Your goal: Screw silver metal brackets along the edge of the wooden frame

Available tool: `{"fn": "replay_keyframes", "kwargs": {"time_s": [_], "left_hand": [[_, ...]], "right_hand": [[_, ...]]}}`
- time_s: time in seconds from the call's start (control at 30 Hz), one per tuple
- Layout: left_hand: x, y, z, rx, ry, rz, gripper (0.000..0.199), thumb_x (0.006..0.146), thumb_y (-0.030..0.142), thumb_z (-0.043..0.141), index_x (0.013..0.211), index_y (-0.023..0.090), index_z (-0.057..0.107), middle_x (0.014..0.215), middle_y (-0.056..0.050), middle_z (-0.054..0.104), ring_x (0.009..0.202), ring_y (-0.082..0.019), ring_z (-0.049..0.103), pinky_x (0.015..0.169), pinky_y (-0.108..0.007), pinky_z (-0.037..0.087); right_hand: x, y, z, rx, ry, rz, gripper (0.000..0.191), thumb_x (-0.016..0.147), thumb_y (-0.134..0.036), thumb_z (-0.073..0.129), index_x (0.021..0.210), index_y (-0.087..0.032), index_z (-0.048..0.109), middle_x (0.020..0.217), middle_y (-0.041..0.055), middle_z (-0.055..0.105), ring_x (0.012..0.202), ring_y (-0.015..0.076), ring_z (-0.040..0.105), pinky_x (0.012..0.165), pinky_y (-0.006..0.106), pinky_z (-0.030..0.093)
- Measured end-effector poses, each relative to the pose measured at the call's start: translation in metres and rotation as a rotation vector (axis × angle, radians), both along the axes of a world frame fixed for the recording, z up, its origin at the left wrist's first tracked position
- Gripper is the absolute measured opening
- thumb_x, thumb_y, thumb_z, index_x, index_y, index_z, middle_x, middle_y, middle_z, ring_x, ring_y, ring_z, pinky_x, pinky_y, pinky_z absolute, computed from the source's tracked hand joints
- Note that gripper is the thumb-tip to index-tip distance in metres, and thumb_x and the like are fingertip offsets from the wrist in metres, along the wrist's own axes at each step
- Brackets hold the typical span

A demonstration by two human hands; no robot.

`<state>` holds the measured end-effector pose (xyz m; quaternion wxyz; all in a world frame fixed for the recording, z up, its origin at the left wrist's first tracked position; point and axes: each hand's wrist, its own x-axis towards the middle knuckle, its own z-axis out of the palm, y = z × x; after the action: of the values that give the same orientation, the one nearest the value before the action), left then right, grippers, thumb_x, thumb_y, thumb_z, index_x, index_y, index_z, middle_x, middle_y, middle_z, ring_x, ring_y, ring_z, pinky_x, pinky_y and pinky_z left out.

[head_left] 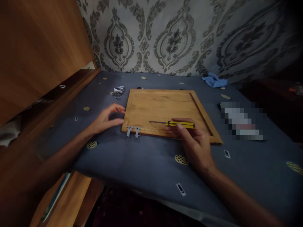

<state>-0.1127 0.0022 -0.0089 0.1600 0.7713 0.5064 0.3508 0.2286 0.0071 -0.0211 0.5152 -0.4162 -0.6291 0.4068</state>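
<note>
A framed wooden panel (163,107) lies flat on the blue patterned table cover (132,164). Two metal hinges (133,131) sit at its near left corner, their arms sticking out over the near edge. My left hand (107,118) is at the panel's left edge, thumb and fingers apart, holding nothing. In my right hand (195,142) is a screwdriver with a yellow and black handle (186,125); its shaft points left over the near part of the panel. The fingers wrap round the handle, partly hidden behind it.
Loose metal hinges (118,91) lie behind the panel's left side. A blue cloth (215,80) is at the back right, and a pixelated item (241,121) lies to the right. Wooden furniture (42,47) borders the left; a patterned wall (144,31) stands behind.
</note>
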Motion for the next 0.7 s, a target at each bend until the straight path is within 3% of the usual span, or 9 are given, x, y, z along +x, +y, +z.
{"fn": "replay_keyframes", "kwargs": {"time_s": [0.13, 0.23, 0.5, 0.7], "left_hand": [[0.014, -0.016, 0.007, -0.095, 0.108, -0.196, 0.079, 0.075, 0.066, 0.092, 0.136, 0.023, 0.065, 0.135, -0.012, 0.073, 0.128, -0.033, 0.069, 0.112, -0.049, 0.055], [0.018, -0.020, 0.008, -0.150, 0.245, -0.286, 0.080, 0.079, 0.061, 0.093, 0.140, 0.022, 0.061, 0.136, -0.013, 0.071, 0.129, -0.035, 0.065, 0.117, -0.053, 0.049], [0.020, -0.023, 0.006, -0.126, 0.252, -0.246, 0.060, 0.093, 0.046, 0.086, 0.140, 0.022, 0.056, 0.135, -0.011, 0.073, 0.132, -0.034, 0.065, 0.119, -0.049, 0.045], [0.023, -0.023, 0.002, -0.122, 0.225, -0.232, 0.062, 0.093, 0.041, 0.086, 0.143, 0.023, 0.053, 0.129, -0.009, 0.074, 0.127, -0.032, 0.067, 0.115, -0.048, 0.049]], "right_hand": [[0.002, -0.002, -0.002, 0.054, -0.067, -0.043, 0.037, 0.093, -0.064, 0.077, 0.106, -0.029, 0.080, 0.109, 0.0078, 0.083, 0.098, 0.0307, 0.082, 0.091, 0.049, 0.067], [0.004, -0.002, -0.005, 0.073, -0.108, -0.065, 0.039, 0.093, -0.066, 0.076, 0.108, -0.030, 0.081, 0.107, 0.0077, 0.082, 0.098, 0.0302, 0.081, 0.089, 0.047, 0.067], [0.007, 0.000, -0.011, 0.095, -0.195, -0.092, 0.043, 0.098, -0.071, 0.067, 0.108, -0.031, 0.079, 0.106, 0.0080, 0.082, 0.092, 0.0297, 0.082, 0.084, 0.045, 0.067], [0.007, -0.003, -0.007, 0.101, -0.240, -0.086, 0.047, 0.100, -0.073, 0.062, 0.112, -0.030, 0.079, 0.107, 0.0077, 0.083, 0.083, 0.0272, 0.081, 0.072, 0.041, 0.066]]}}
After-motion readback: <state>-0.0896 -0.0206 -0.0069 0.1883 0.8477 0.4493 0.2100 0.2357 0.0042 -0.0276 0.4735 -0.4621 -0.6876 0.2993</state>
